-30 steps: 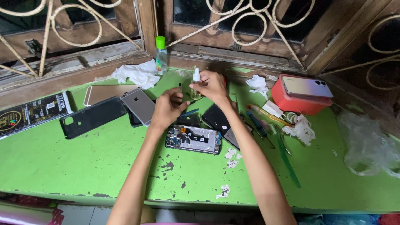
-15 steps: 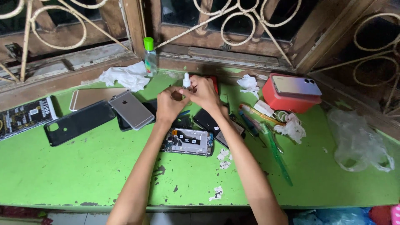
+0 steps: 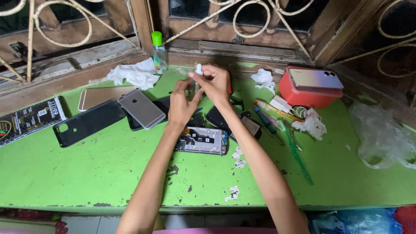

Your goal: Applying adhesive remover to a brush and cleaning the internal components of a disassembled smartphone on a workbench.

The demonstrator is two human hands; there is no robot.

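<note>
Green table (image 3: 86, 173); opened phone (image 3: 203, 141); black case (image 3: 89, 122)

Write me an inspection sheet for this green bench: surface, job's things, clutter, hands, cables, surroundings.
Surface: green table, paint chipped in spots.
Job's things: small white-capped bottle held up in both hands; opened phone lying below them, insides showing.
Clutter: silver phone, black phone case, crumpled tissue, red box with a phone on top, green toothbrush, clear plastic bag, green-capped bottle.
Hands: left hand and right hand both grip the small bottle.
Cables: nothing seen.
Surroundings: wooden window frame with curled metal grille.
</note>
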